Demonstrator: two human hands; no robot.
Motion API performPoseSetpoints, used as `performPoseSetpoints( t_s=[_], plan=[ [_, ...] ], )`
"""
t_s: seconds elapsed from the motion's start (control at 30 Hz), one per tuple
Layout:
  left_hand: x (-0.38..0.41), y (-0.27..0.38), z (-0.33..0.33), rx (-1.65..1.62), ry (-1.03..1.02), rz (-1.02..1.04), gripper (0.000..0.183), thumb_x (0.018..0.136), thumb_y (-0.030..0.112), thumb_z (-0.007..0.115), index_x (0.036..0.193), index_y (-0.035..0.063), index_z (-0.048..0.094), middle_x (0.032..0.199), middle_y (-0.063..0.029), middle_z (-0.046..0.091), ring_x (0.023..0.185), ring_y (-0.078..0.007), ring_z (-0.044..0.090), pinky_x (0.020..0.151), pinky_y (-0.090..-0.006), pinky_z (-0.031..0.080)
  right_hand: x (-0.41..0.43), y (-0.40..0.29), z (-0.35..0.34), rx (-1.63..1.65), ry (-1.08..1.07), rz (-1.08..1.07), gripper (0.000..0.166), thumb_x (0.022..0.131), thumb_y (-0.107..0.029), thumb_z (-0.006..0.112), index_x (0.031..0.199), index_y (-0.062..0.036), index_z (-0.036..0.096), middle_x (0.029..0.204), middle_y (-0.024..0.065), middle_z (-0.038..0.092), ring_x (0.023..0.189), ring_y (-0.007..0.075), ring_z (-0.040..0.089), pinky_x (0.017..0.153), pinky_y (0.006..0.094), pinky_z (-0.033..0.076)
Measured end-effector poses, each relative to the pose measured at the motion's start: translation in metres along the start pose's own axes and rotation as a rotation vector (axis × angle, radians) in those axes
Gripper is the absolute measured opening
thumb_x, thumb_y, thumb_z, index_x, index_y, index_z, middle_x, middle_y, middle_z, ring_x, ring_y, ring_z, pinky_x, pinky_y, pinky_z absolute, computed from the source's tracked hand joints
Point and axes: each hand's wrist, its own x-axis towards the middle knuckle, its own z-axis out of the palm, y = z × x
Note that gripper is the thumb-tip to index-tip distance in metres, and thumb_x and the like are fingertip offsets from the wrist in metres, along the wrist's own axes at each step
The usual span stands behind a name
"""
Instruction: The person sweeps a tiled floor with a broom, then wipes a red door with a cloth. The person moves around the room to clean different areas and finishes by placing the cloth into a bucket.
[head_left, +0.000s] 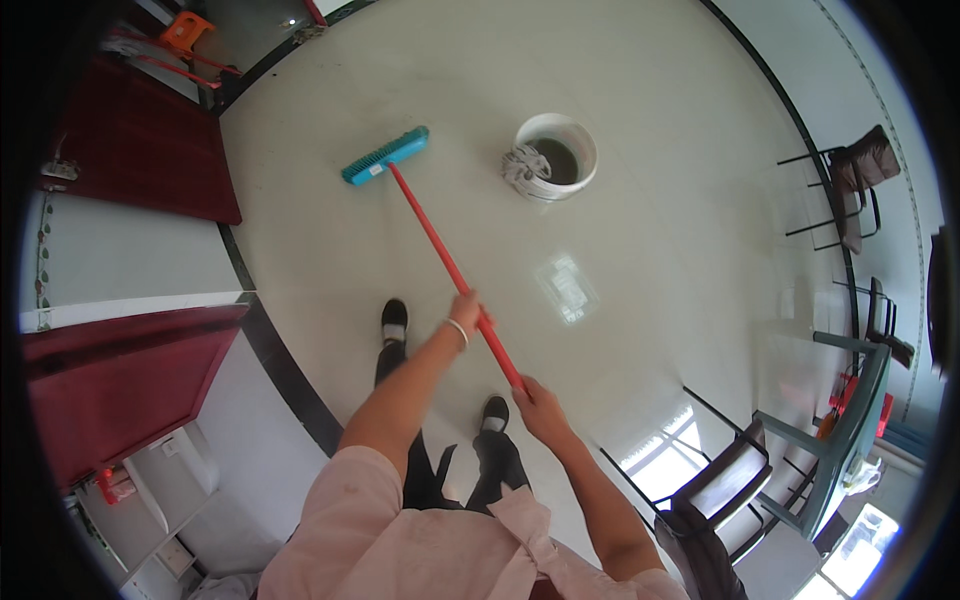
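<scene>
A broom with a red pole (429, 225) slants away from me across the floor. My left hand (468, 313) is wrapped around the middle of the pole, a pale bangle on its wrist. Lower down, my right hand (537, 409) grips the pole's near end. At the far end, the blue broom head (386, 156) rests on the tiles, with its teal bristles facing away from me. Right of the head stands a white bucket (581, 142) holding murky water. A grey cloth (526, 163) hangs over the bucket's left rim.
Dark red doors (142, 142) line the left side, above a black floor border (292, 375). Brown chairs (720, 480) and a green table (847, 435) stand at the lower right. More chairs (855, 180) are along the right wall. An orange stool (186, 31) shows through the doorway.
</scene>
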Motion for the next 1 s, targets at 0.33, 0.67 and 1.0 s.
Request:
performPoseSetpoints(
  t_s=[0.33, 0.67, 1.0],
  plan=[
    [-0.147, -0.134, -0.028, -0.033, -0.203, -0.371, 0.023, 0.097, 0.025, 0.045, 0.094, 0.0027, 0.039, 0.065, -0.0119, 0.053, 0.054, -0.0266, 0.062, 0.048, -0.0405, 0.054, -0.173, -0.010, 0.009, 0.119, -0.049, 0.452, 0.045, 0.092, -0.034, 0.054, 0.127, -0.0063, 0.051, 0.088, 0.0158, 0.066, 0.083, 0.0257, 0.064, 0.072, 0.0378, 0.050],
    [0.079, 0.242, -0.129, -0.063, -0.027, -0.016, 0.031, 0.097, 0.031, 0.042, 0.081, 0.0043, 0.044, 0.060, -0.0093, 0.051, 0.046, -0.0262, 0.058, 0.045, -0.0395, 0.052, 0.153, -0.248, 0.076, -0.209, -0.097, 0.139, 0.039, 0.093, -0.036, 0.047, 0.127, -0.0162, 0.048, 0.084, 0.0209, 0.065, 0.079, 0.0430, 0.062, 0.070, 0.0509, 0.048],
    [-0.047, 0.128, -0.018, -0.110, -0.253, -0.370, 0.017, 0.096, 0.020, 0.046, 0.100, 0.0063, 0.036, 0.077, -0.0114, 0.055, 0.059, -0.0273, 0.064, 0.052, -0.0410, 0.057, -0.009, -0.212, -0.010, -0.201, 0.014, 0.417, 0.039, 0.092, -0.029, 0.053, 0.125, -0.0086, 0.053, 0.068, 0.0105, 0.061, 0.062, 0.0216, 0.061, 0.058, 0.0370, 0.048]
  ],
)
